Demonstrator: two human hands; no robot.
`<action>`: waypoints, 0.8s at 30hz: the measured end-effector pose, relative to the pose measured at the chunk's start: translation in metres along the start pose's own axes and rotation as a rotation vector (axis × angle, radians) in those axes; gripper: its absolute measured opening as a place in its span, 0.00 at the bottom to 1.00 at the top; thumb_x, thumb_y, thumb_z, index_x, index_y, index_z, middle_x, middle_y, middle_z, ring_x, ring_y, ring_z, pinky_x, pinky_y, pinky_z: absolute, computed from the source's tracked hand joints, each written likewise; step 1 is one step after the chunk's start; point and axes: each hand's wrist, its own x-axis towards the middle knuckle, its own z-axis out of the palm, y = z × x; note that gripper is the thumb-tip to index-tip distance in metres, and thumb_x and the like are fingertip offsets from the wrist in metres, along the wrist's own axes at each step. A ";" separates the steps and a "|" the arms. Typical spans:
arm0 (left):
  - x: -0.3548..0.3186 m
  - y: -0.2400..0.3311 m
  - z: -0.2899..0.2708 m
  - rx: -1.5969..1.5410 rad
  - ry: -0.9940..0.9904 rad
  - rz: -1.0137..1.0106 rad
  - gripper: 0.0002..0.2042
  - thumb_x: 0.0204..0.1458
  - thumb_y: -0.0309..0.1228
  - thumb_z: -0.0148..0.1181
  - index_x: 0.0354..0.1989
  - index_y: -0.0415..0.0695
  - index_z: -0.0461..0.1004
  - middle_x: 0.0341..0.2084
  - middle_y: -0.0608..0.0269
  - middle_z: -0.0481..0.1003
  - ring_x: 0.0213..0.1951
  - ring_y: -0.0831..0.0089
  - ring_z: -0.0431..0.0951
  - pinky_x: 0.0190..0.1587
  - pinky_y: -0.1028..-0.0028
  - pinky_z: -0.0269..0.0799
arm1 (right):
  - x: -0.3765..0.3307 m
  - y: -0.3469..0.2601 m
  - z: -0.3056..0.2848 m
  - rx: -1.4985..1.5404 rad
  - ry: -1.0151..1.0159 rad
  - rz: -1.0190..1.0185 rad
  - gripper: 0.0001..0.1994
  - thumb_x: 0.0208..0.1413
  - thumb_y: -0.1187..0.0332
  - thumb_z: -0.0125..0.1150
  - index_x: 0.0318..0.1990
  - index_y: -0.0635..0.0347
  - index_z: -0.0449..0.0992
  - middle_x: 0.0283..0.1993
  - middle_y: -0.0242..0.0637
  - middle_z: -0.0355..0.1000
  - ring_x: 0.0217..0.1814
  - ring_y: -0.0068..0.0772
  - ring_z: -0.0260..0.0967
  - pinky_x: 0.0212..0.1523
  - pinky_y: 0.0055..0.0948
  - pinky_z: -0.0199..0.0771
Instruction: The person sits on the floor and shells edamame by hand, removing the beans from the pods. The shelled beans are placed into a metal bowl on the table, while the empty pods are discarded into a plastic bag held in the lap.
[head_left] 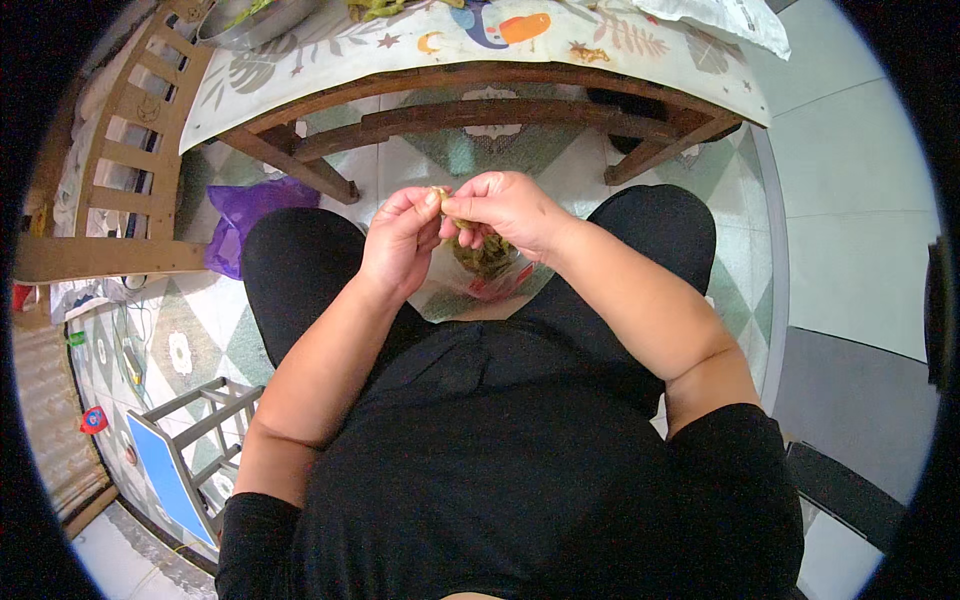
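My left hand and my right hand meet in front of me, between my knees. Both pinch a small pale yellow-green plant piece between thumb and fingertips. Much of that piece is hidden by the fingers, and its exact kind is too small to tell. Directly beneath my hands, a clear plastic bag with red print holds yellowish-green leafy scraps. The right hand and wrist partly cover the bag's opening.
Ahead stands a low wooden table with a patterned cloth. On it are a metal bowl, more greens and a white plastic package. At left are a purple bag, a slatted wooden frame and a blue-topped stool.
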 end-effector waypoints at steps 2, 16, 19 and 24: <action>0.000 0.002 -0.001 -0.014 -0.005 -0.003 0.06 0.48 0.30 0.52 0.31 0.42 0.70 0.17 0.69 0.68 0.15 0.85 0.58 0.18 0.85 0.50 | 0.002 0.001 0.002 0.023 -0.007 -0.004 0.07 0.50 0.68 0.52 0.26 0.63 0.69 0.25 0.35 0.69 0.22 0.19 0.63 0.25 0.16 0.63; -0.006 0.010 0.005 -0.234 -0.145 -0.212 0.12 0.51 0.34 0.45 0.40 0.43 0.65 0.16 0.71 0.61 0.16 0.84 0.53 0.18 0.85 0.47 | 0.015 0.014 0.003 -0.259 0.103 -0.338 0.09 0.51 0.66 0.50 0.23 0.61 0.67 0.21 0.29 0.67 0.23 0.17 0.61 0.25 0.19 0.62; -0.004 0.004 0.002 -0.193 -0.134 -0.197 0.13 0.52 0.36 0.43 0.43 0.43 0.64 0.22 0.70 0.65 0.21 0.82 0.62 0.22 0.83 0.55 | 0.013 0.019 0.006 -0.302 0.158 -0.353 0.10 0.50 0.66 0.50 0.24 0.63 0.68 0.21 0.31 0.69 0.23 0.21 0.64 0.24 0.23 0.64; -0.004 0.001 0.004 -0.084 -0.116 -0.135 0.13 0.52 0.34 0.43 0.43 0.41 0.63 0.24 0.68 0.67 0.24 0.80 0.66 0.25 0.81 0.62 | 0.012 0.020 0.006 -0.650 0.288 -0.360 0.08 0.48 0.67 0.50 0.27 0.63 0.69 0.22 0.38 0.70 0.23 0.28 0.67 0.25 0.27 0.65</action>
